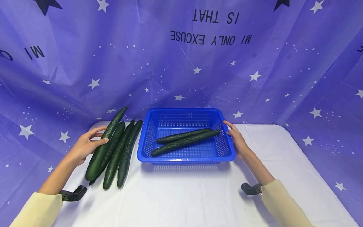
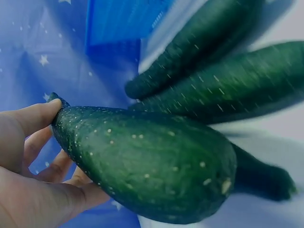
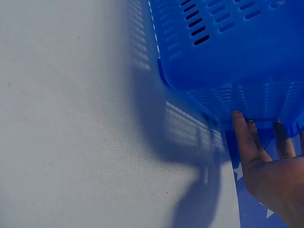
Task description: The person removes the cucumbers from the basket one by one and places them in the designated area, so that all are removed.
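Observation:
On the left, my left hand (image 1: 85, 144) holds a thick dark-green cucumber (image 1: 97, 160) between thumb and fingers. In the left wrist view, that cucumber (image 2: 156, 161) is lifted at an angle, its blunt end toward the camera. Several more cucumbers (image 1: 129, 154) lie side by side just right of it, partly overlapped by the held one. My right hand (image 1: 239, 143) rests against the right side of a blue plastic basket (image 1: 185, 159), fingertips at its rim. The right wrist view shows those fingers (image 3: 244, 140) fairly straight against the basket's outer wall. Two cucumbers (image 1: 187, 142) lie slantwise inside the basket.
A white cloth (image 1: 181, 195) covers the table under everything. Behind and at both sides hangs a purple curtain (image 1: 181, 69) with stars and lettering, close to the basket's far edge. Each wrist wears a black camera mount (image 1: 74, 193).

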